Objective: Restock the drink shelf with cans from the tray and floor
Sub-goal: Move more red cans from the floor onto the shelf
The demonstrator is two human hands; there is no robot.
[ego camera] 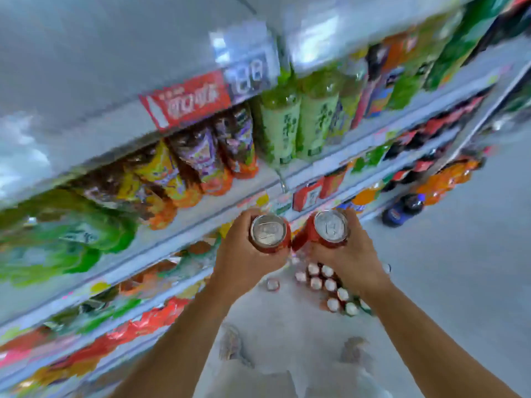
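So both hands are full here: left hand [244, 254] is wrapped around one red can [268, 230], and right hand [350, 254] is wrapped around a second red can [331, 226]. They're held side by side at mid-height, right in front of the shelf edge [201, 225]. Both silver lids point up at the camera, so the long axis of each can runs away from the view, down toward the floor. The second one leans a bit, with its bottom swung in toward the first; the two bodies meet or nearly meet down there, too blurry to say which.

The shelf edges run diagonally from lower left to upper right, packed with green tea bottles [298, 122] and other drinks. Straight below the hands is a cluster of floor cans [330, 285] standing upright, plus a lone can [273, 284] just beside them. Open grey floor [459, 282] stretches off to the right, with a dark bottle [403, 209] near the shelf base
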